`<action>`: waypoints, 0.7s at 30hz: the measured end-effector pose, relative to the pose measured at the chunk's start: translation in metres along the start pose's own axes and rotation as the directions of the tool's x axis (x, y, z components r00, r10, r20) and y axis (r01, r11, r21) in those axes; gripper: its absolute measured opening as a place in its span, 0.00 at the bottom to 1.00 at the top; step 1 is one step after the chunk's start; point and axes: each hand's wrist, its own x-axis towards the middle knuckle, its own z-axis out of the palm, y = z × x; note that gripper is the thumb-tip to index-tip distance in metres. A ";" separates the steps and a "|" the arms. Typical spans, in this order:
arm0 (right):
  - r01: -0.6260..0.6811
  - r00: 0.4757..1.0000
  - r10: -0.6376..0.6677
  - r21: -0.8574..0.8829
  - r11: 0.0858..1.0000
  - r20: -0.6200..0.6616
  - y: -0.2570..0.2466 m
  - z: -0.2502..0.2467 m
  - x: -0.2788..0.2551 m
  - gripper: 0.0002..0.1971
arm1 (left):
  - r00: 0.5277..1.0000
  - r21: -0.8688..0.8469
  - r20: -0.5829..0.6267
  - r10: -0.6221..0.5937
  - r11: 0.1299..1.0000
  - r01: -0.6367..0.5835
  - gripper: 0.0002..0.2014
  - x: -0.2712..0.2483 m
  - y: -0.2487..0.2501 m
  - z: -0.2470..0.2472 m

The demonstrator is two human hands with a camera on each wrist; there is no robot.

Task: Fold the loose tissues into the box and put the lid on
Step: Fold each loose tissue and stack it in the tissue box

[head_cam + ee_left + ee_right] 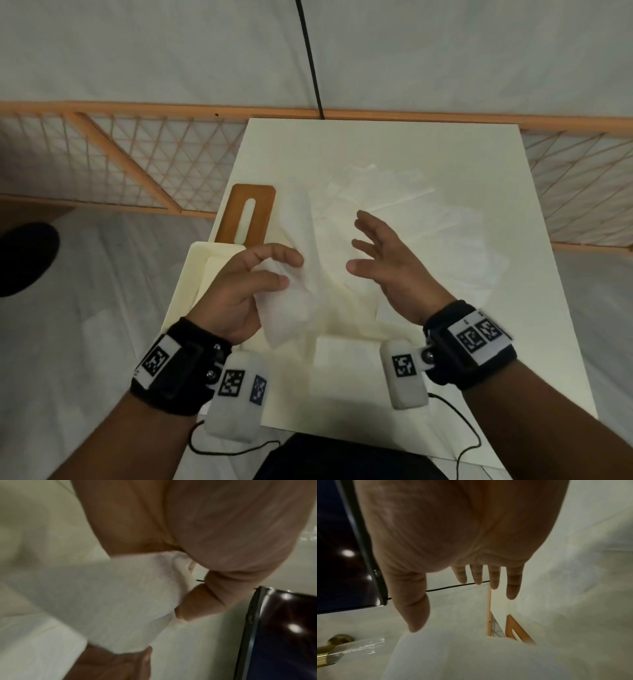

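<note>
Folding a tissue over the box

The left hand (239,291) pinches a tissue (291,308) above the box (195,274); the right hand (387,267) hovers spread, holding nothing. One-handed, the limp sheet could crumple instead of folding.

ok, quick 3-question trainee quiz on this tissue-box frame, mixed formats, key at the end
1. True or false: the wooden lid is already on the box.
2. Multiple choice: the left hand is A) empty B) gripping a tissue C) holding the lid.
3. Fill in: the right hand is ____, fingers spread, holding nothing.

Key:
1. False; the lid lies on the table beyond the box.
2. B
3. open
</note>
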 end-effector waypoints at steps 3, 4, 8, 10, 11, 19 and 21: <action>-0.001 0.992 0.008 -0.057 0.998 0.128 -0.011 -0.004 0.005 0.50 | 0.996 0.080 0.080 -0.029 0.997 0.023 0.10 0.001 0.007 0.001; -0.029 0.981 0.039 -0.054 0.998 0.189 -0.013 -0.003 0.006 0.51 | 0.995 0.099 0.096 -0.036 0.995 0.026 0.09 0.002 0.009 0.001; -0.122 0.921 0.096 0.046 0.991 0.377 -0.007 0.003 -0.001 0.40 | 0.991 0.134 0.126 -0.047 0.991 0.030 0.10 0.011 0.015 -0.005; -0.108 0.940 0.053 0.148 0.983 0.336 -0.004 0.003 -0.008 0.32 | 0.994 0.118 0.094 -0.047 0.992 0.035 0.12 0.015 0.016 -0.011; -0.094 0.956 0.032 0.203 0.975 0.292 -0.004 0.002 -0.011 0.29 | 0.997 0.107 0.054 -0.051 0.993 0.045 0.15 0.016 0.014 -0.015; 0.016 0.997 0.012 0.349 0.937 -0.080 -0.005 -0.014 -0.026 0.18 | 0.967 -0.102 -0.148 -0.207 0.976 0.193 0.36 0.001 -0.028 -0.025; 0.009 0.995 0.024 0.324 0.946 -0.096 -0.002 -0.016 -0.031 0.17 | 0.973 -0.011 -0.118 -0.197 0.980 0.197 0.37 -0.003 -0.038 -0.022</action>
